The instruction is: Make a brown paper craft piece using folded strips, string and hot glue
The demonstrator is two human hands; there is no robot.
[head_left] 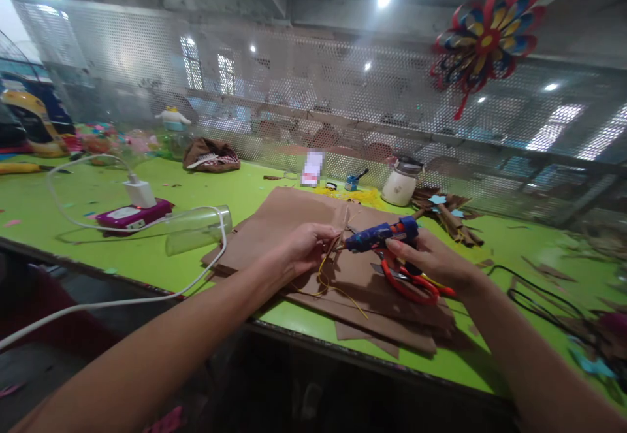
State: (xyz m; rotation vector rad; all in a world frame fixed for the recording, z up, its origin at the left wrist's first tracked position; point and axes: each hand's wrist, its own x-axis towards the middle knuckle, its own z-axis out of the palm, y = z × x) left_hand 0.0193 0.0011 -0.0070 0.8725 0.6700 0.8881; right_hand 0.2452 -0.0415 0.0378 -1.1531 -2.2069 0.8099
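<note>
Bare forearms (196,328), foreground: left hand (306,248) gripping a small brown piece (335,243), right hand (434,256) closed round a blue glue gun (379,234), nozzle (344,246) beside the piece. Red-handled scissors (416,295) lie below, on brown paper (294,214) atop the green desk (264,179).

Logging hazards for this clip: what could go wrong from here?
The glue gun has its tip right by the left hand; if hot, a slip might burn it. Loose yellow string trails nearby and could catch stray glue. The red-handled scissors lie just below the right hand, which might knock them.
</note>
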